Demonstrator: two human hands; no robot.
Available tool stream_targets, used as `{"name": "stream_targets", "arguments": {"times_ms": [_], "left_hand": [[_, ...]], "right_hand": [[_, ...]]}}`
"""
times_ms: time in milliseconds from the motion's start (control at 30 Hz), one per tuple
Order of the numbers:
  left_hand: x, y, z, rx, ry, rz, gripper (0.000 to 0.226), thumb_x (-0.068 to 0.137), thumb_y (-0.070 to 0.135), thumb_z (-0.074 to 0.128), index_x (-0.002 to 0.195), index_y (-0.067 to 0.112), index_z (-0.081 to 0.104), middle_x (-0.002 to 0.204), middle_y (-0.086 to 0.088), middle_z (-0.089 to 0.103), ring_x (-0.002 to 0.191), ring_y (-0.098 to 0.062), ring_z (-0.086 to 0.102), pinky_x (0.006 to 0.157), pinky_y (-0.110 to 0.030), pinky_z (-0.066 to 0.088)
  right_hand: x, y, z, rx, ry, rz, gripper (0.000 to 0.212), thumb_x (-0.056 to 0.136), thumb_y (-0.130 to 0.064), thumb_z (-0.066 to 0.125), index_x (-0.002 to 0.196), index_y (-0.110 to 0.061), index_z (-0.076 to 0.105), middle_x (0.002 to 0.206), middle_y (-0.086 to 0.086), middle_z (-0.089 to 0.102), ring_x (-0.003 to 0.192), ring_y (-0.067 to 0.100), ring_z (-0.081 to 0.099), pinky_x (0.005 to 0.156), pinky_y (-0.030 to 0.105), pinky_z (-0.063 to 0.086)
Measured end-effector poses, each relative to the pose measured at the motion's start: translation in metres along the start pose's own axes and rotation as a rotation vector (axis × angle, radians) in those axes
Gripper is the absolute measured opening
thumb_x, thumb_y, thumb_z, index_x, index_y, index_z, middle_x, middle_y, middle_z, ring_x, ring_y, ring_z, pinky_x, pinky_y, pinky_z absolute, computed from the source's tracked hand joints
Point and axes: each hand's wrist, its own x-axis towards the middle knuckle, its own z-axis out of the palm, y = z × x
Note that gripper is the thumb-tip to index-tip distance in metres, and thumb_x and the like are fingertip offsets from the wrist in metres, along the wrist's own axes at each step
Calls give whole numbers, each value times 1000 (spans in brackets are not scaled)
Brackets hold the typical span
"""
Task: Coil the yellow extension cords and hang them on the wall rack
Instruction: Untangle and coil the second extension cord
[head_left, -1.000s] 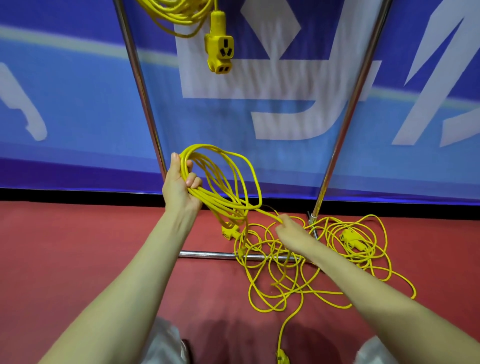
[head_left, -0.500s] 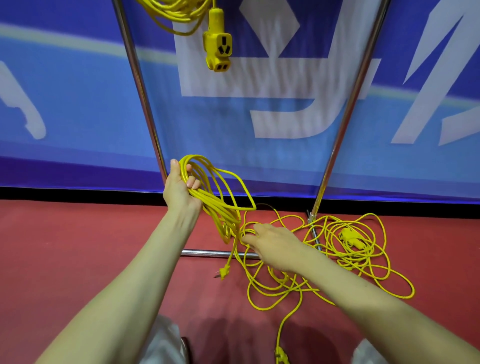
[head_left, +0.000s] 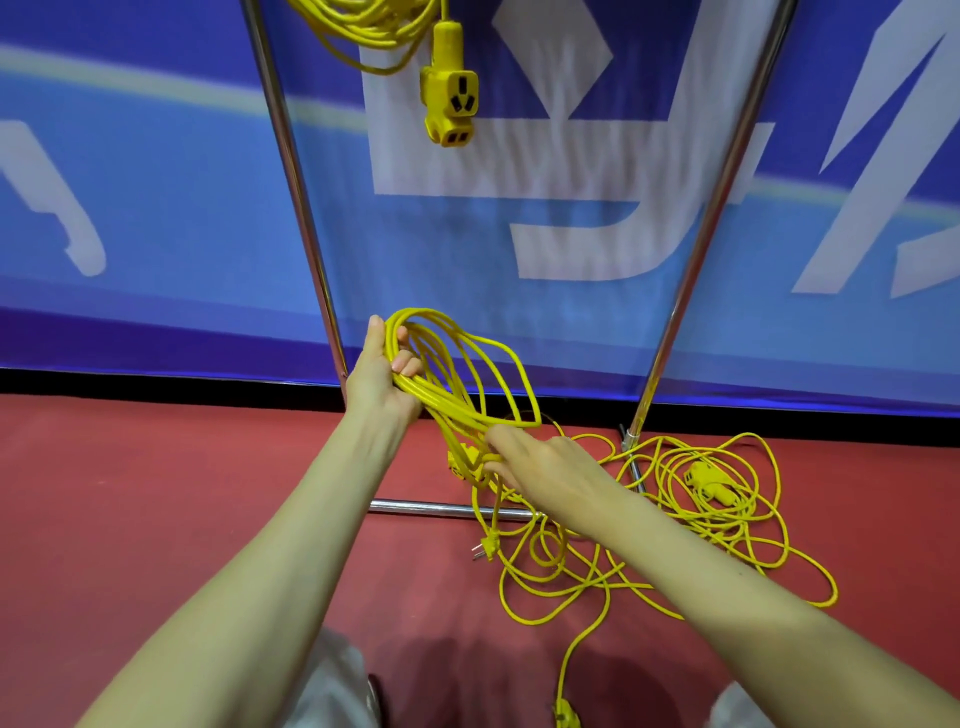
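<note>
My left hand (head_left: 378, 375) grips a bundle of yellow cord loops (head_left: 457, 374), held up in front of the blue banner. Just below it, my right hand (head_left: 540, 460) pinches the hanging strands of the same coil. That cord's plug (head_left: 485, 548) dangles near the floor. A loose tangle of yellow cord (head_left: 675, 525) with a socket block (head_left: 709, 480) lies on the red floor to the right. Another coiled cord (head_left: 363, 31) hangs at the top, its socket (head_left: 451, 101) dangling from it.
Two slanted chrome poles (head_left: 293, 187) (head_left: 714, 208) and a low crossbar (head_left: 415, 506) form the rack frame against a blue printed banner (head_left: 130, 208). Red floor (head_left: 156, 493) spreads to the left. Another plug end (head_left: 566, 719) lies at the bottom edge, between my knees.
My right hand left the floor tangle and rose to the coil's hanging strands under my left hand. The loops in my left hand have grown tighter.
</note>
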Motion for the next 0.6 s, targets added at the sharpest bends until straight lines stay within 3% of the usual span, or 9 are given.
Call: {"name": "stream_targets", "arguments": {"times_ms": [67,167,233,300,433,533,600], "left_hand": [[3,-1,-3,-5,4,-3,37,102,29,44,71,9,49,52,0,51,27,-5,31,28,-16,25],[3,-6,-5,93,13,12,36,103,27,42,72,9,49,51,0,51,27,-4,30,28,-14,23],[2,-9,-7,188,16,-8,35,102,26,43,73,9,49,52,0,52,27,-4,30,28,-13,22],[4,-11,-10,264,8,-63,32,101,28,45,76,9,50,54,1,53,28,-4,31,29,-14,24],[1,-18,-8,333,-9,-164,31,100,30,46,78,9,48,52,1,53,26,-4,31,27,-13,24],[-6,-20,-1,318,-24,-184,31,99,29,49,76,8,51,56,-1,54,25,-5,30,27,-13,24],[-8,-20,2,340,-30,-168,30,99,28,51,75,9,52,62,0,53,26,-5,30,28,-13,25]], "right_hand": [[4,-1,-4,18,12,17,29,83,-28,67,94,-14,45,78,1,67,53,31,61,39,27,38],[7,-5,-13,222,-230,85,21,89,-20,53,109,-20,46,101,-8,65,90,21,63,69,36,49],[8,1,-16,313,-380,93,26,88,-11,46,113,-21,44,101,-12,58,91,15,59,77,36,47],[7,9,-17,341,-379,63,23,91,-10,48,112,-18,43,98,-10,53,85,18,57,76,38,46],[7,17,-14,234,-179,131,33,90,-38,60,108,-17,41,101,-4,54,76,29,58,69,43,47],[5,18,-5,383,-254,403,53,80,-62,59,107,-23,36,82,-2,62,70,21,59,69,38,48],[6,21,-2,476,-309,545,62,65,-74,62,102,-29,40,71,-6,56,61,15,52,65,33,44]]}}
